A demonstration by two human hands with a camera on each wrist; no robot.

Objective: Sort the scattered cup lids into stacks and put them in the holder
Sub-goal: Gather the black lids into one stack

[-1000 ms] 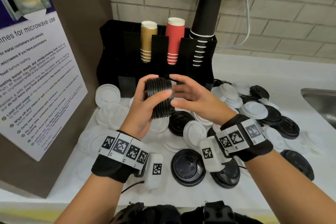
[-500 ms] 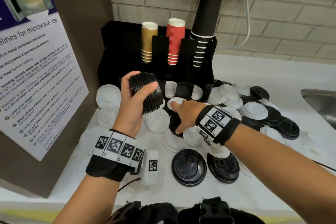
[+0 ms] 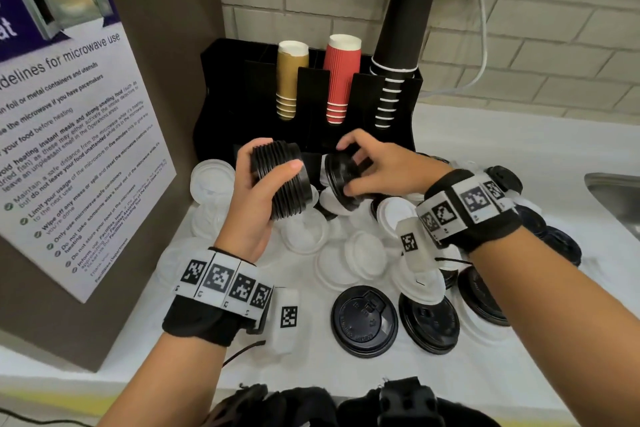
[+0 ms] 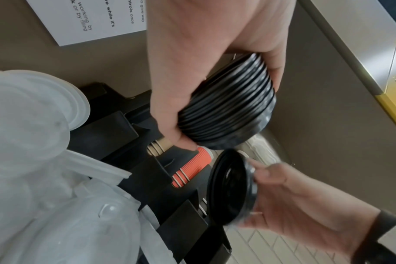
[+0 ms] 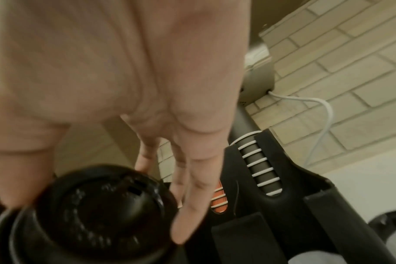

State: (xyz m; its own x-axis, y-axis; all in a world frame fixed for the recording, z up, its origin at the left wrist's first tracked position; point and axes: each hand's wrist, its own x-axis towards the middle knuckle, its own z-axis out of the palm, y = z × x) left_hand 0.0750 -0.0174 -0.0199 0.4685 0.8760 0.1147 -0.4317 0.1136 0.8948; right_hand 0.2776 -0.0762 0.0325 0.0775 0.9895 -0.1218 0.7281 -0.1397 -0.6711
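Head view: half a second earlier your right hand (image 3: 377, 166) pressed down among the loose lids on the worktop (image 3: 311, 367); now it was raised, fingers grasping one black lid (image 3: 341, 178) just beside the stack of black lids (image 3: 282, 180) clasped in your left hand (image 3: 256, 198), in front of the holder (image 3: 225, 107). Three cup columns stood in the holder: gold, red, black. Two black lids lay flat nearest you.

Left wrist view: fingers (image 4: 167, 100) wrapped the stack (image 4: 226, 107); single lid (image 4: 231, 187) apart from it.

Right wrist view: blurred; fingers (image 5: 192, 196) along the lid (image 5: 97, 210) rim.
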